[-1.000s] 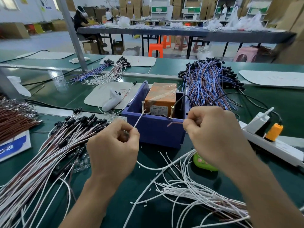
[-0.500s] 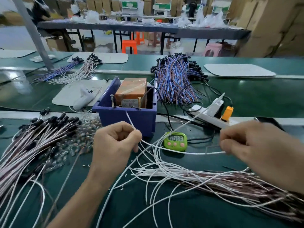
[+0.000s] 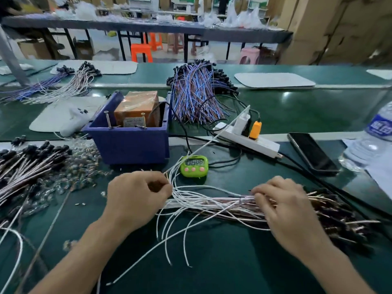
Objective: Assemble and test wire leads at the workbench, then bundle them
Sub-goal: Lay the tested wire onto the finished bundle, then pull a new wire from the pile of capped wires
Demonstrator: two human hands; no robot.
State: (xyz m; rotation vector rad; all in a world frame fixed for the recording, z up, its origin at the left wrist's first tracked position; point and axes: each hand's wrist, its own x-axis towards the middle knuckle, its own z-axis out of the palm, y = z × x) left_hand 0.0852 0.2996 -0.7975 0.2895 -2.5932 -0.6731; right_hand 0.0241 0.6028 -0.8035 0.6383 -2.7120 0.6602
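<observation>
A loose pile of white and brown wire leads [image 3: 212, 203] lies across the green bench in front of me. My left hand [image 3: 137, 198] pinches the white ends at the pile's left side, fingers curled. My right hand [image 3: 284, 206] lies on the pile's right part, fingertips pressing into the wires. One white lead [image 3: 214, 137] rises from my left hand toward the power strip. Behind stands a blue bin [image 3: 131, 143] holding an orange tester box [image 3: 137, 108] and two upright metal pins [image 3: 107, 119].
A green timer [image 3: 194, 166] sits behind the pile. A white power strip [image 3: 248, 139] with plugs, a black phone [image 3: 311, 153] and a water bottle [image 3: 371, 136] lie right. Finished leads with black ends [image 3: 31, 164] are heaped left; blue-brown leads [image 3: 195, 96] behind.
Both hands have dropped from the tester bin to the wire pile on the bench. My right hand went from pulling a single lead to lying on the pile. The view swung right.
</observation>
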